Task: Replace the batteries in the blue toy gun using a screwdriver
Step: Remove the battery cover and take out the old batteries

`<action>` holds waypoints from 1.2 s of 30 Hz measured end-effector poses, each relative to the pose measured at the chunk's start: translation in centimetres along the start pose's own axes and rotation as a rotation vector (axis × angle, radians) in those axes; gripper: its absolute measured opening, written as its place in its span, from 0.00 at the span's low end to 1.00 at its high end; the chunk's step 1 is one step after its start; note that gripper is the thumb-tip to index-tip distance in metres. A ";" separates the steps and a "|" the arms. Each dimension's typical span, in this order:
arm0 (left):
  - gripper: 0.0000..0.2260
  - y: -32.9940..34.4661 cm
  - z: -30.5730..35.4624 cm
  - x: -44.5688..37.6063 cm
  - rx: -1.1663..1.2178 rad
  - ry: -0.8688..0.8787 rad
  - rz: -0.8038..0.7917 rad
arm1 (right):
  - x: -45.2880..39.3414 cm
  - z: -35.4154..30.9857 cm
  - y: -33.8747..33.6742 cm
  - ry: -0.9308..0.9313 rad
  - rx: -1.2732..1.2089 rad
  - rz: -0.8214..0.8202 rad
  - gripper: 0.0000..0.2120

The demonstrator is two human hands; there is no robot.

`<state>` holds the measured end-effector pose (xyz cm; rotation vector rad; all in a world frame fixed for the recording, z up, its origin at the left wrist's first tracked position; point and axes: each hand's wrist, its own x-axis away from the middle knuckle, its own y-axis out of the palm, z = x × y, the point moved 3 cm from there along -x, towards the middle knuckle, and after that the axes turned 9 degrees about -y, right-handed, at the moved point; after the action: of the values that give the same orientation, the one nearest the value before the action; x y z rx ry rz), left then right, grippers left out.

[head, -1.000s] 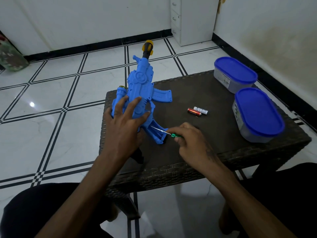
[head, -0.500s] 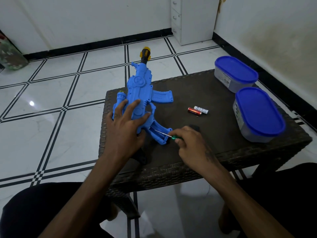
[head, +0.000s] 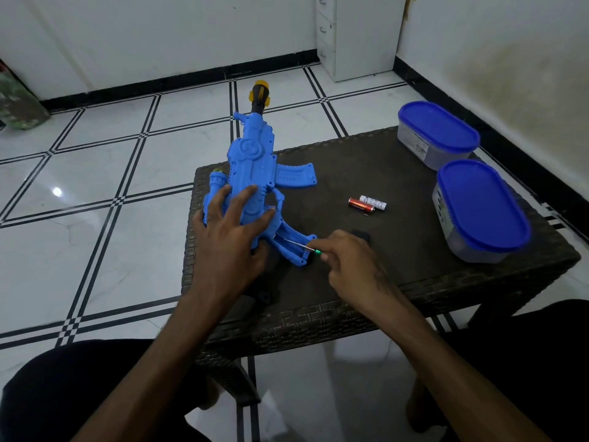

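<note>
I see the blue plastic toy gun [head: 251,173] lying flat on the left part of the dark woven wicker table [head: 398,275], its yellow-and-black muzzle extending past the far table edge over the tiled floor. My left hand [head: 229,240] lies on the gun's rear body with fingers spread and nearly straight, pressing it down onto the table; it grips nothing. My right hand [head: 347,263] pinches the green handle of a small screwdriver [head: 302,246] between thumb and fingertips. The thin metal shaft slants up and left, with its tip inside the gun's grip section, just beside the left thumb. I cannot tell whether the tip sits on a screw.

Two cylindrical batteries [head: 366,204], one red and one white, lie touching side by side on the table, to the right of the gun and apart from it. Two oval grey containers with blue lids [head: 478,202] stand along the right side of the table. A small dark item near the right hand's knuckles is too obscured to identify.
</note>
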<state>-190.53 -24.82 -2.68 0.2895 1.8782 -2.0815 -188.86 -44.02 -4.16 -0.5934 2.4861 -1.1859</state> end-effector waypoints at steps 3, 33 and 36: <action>0.26 -0.1 0.1 0.0 -0.021 0.013 0.002 | -0.5 0.0 -0.6 -0.027 0.040 -0.026 0.23; 0.25 0.3 0.1 -0.2 0.014 -0.003 -0.050 | 0.3 0.7 -0.1 0.038 -0.146 0.017 0.18; 0.26 0.6 -0.1 -0.2 0.010 -0.019 -0.054 | 0.3 0.1 -0.2 0.045 -0.083 0.033 0.17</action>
<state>-190.15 -24.78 -3.16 0.2230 1.8847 -2.1216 -189.01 -44.36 -4.14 -0.5511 2.5837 -1.1001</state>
